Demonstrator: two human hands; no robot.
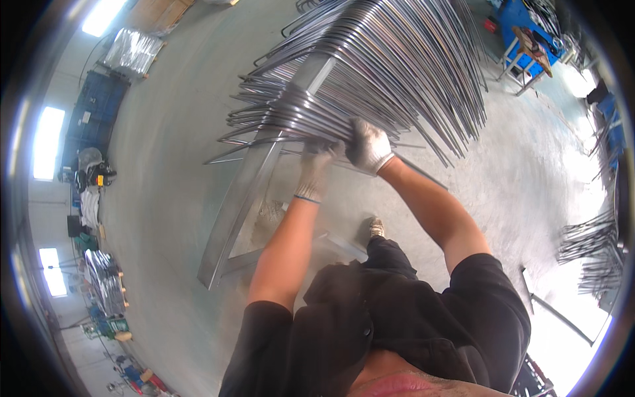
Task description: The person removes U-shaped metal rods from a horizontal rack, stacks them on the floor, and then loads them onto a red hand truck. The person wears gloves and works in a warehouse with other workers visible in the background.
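Many bent metal rods [403,63] hang in a dense row over a grey metal beam [241,205]. At the near end of the row is a separate bundle of bent metal rods [297,114], set apart by a bare stretch of beam. My right hand [369,145], in a whitish work glove, is closed around the right side of this bundle. Just left of it and lower, my left hand [319,165], also gloved, grips the rods from beneath. Its fingers are partly hidden under the rods and slightly blurred.
The beam's stand has a low foot bar [245,261] near my legs. A small stool-like table [526,59] stands by blue containers at the far right. More bent rods [585,245] lie at the right edge. Wrapped stacks [132,51] and blue bins [99,109] line the left wall.
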